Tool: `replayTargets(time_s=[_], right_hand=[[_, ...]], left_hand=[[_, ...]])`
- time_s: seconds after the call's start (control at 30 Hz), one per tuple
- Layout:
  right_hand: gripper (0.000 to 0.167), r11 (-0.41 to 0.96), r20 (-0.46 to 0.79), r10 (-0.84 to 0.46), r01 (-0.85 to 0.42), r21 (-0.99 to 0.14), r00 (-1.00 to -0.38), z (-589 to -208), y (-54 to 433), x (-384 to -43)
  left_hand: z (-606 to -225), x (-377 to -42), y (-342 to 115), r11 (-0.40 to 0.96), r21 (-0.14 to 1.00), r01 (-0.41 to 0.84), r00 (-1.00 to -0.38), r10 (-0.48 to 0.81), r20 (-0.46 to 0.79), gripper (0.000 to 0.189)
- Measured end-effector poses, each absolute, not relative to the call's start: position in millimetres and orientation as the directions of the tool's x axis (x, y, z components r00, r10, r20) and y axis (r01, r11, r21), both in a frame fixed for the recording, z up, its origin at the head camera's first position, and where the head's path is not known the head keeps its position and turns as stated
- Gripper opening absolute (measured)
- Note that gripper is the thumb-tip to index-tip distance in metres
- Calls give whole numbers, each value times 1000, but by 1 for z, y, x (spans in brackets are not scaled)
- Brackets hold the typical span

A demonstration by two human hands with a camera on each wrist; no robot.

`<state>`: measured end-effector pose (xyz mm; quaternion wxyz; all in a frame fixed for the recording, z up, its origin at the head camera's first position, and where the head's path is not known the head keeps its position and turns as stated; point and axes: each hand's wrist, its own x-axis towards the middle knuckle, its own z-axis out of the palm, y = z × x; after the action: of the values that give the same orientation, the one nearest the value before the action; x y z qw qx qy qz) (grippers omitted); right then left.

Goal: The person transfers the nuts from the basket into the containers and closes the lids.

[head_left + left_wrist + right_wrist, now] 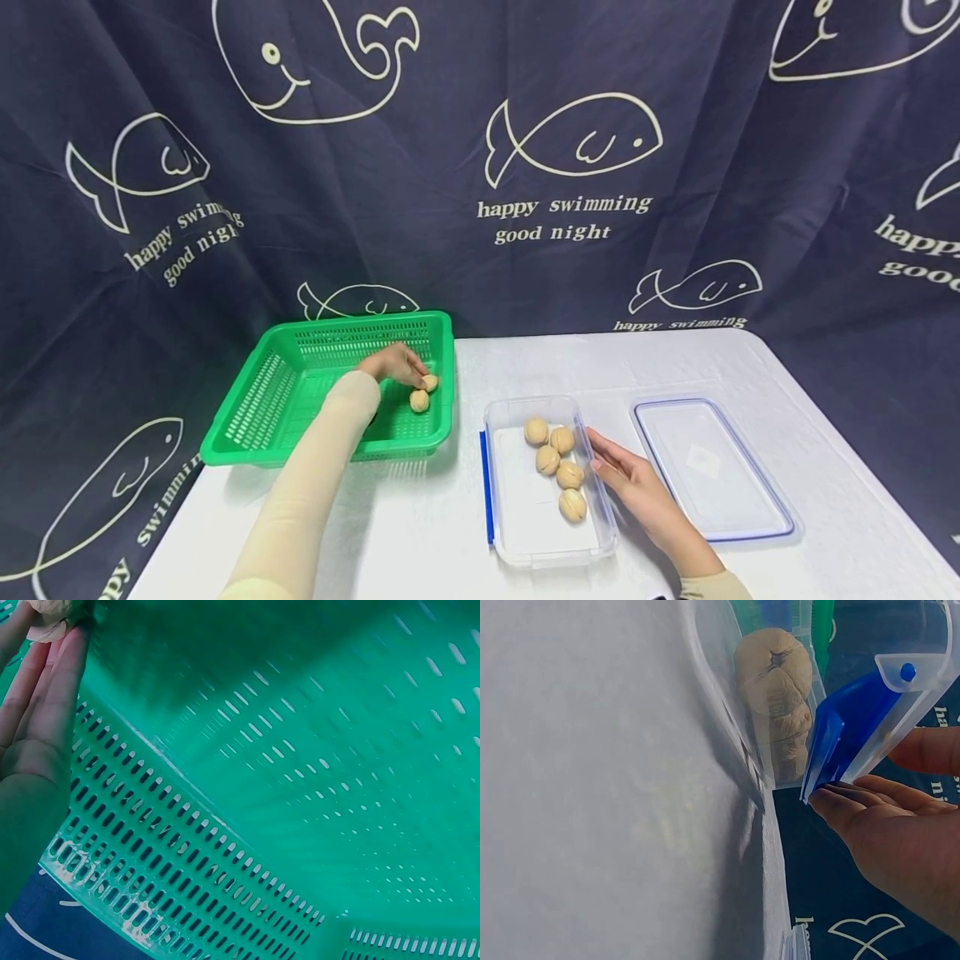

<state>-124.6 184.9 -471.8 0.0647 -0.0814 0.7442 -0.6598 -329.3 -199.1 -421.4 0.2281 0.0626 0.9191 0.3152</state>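
Inside the green basket (258, 450), my left hand (397, 365) pinches a walnut (430, 382) near the right wall. A second walnut (419, 401) lies on the basket floor just below the fingers. The left wrist view shows the pinched walnut (51, 616) at its top left corner. My right hand (637, 487) holds the right side of a clear plastic container (513, 542), thumb at the rim. In the right wrist view its fingers lie against the blue latch flap (855, 724). Several walnuts (547, 460) sit in the container, mostly along its right half.
A clear lid with a blue seal (712, 467) lies flat on the white table (420, 533), right of the container. Another blue latch flap (487, 487) hangs open on the container's left side. Behind the table hangs a dark blue fish-print curtain (450, 167).
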Motion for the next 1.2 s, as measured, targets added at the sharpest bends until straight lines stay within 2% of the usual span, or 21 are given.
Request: replayTargets(time_s=[0.17,0.4,0.7,1.2], right_hand=[[53,123,0,-200,-25,-992,-980,-473,185,-125],[54,132,-5,-199,-21,-991,-980,-472,184,-126],[52,139,-2,-197,-26,-990,-980,-468,183,-125],[53,146,-1,-194,-28,-989,-981,-468,183,-124]], left_hand=[[-420,-330,-201,800,600,-31,-887,255,-386,27],[-407,-329,-211,759,651,19,-915,275,-294,29],[-388,-323,-223,606,795,35,-925,320,-203,32],[-354,-303,-216,440,892,105,-922,380,-79,36]])
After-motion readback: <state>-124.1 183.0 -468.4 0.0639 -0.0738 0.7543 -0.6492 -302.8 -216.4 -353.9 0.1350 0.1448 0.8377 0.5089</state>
